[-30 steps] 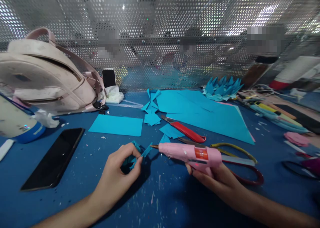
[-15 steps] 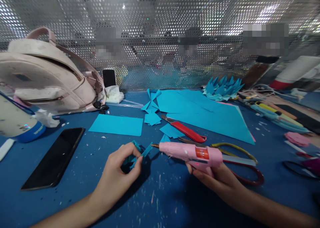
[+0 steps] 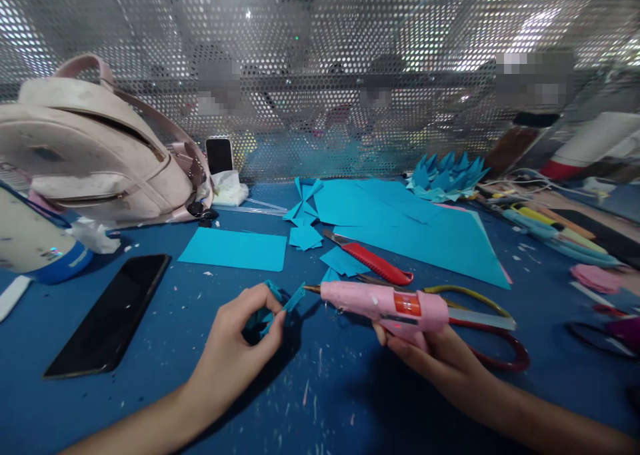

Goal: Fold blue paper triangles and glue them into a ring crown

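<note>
My left hand (image 3: 245, 338) pinches a folded piece of blue paper (image 3: 294, 300) between thumb and fingers; part of the paper is hidden inside the hand. A narrow blue flap points right from the fingertips. My right hand (image 3: 430, 358) is wrapped round the handle of a pink hot glue gun (image 3: 385, 305). The gun's metal nozzle points left, just short of the flap's tip. A clear glue stick (image 3: 483, 319) juts from the gun's back end. Scissors (image 3: 510, 345) with yellow and red handles lie partly behind the gun.
A red box cutter (image 3: 377, 262) lies beyond the gun, near small blue pieces (image 3: 343, 262) and large blue sheets (image 3: 425, 232). A blue rectangle (image 3: 233, 248) and a phone (image 3: 110, 315) lie left. A spiky blue paper piece (image 3: 447, 178) and a backpack (image 3: 125, 155) stand at the back.
The glue gun has shifted slightly right, so a small gap now shows between its nozzle and the paper flap. My left hand stays in place with the paper.
</note>
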A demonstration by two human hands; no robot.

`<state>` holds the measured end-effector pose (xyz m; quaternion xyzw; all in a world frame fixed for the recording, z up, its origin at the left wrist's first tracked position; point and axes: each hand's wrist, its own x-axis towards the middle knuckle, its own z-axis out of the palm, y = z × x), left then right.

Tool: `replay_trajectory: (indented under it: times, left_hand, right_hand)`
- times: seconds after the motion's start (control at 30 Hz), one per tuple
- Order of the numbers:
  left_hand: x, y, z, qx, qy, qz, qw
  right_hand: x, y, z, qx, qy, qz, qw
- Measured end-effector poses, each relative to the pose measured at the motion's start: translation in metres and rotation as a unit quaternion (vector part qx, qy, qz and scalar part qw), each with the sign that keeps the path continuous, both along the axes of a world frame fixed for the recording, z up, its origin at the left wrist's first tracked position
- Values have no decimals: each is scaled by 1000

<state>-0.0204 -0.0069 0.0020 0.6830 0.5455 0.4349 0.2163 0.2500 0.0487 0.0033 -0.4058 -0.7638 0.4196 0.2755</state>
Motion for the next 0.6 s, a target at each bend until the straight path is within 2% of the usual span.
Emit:
replay_trajectory:
  times: [0.37, 0.6]
  left_hand:
    - [0, 0, -1, 2, 2, 2, 1000]
    - [-1, 0, -1, 3, 2, 6, 1000]
  right_hand:
    - [4, -1, -5, -5, -2, -13, 1000]
    - [2, 1, -2, 5, 4, -1, 1000]
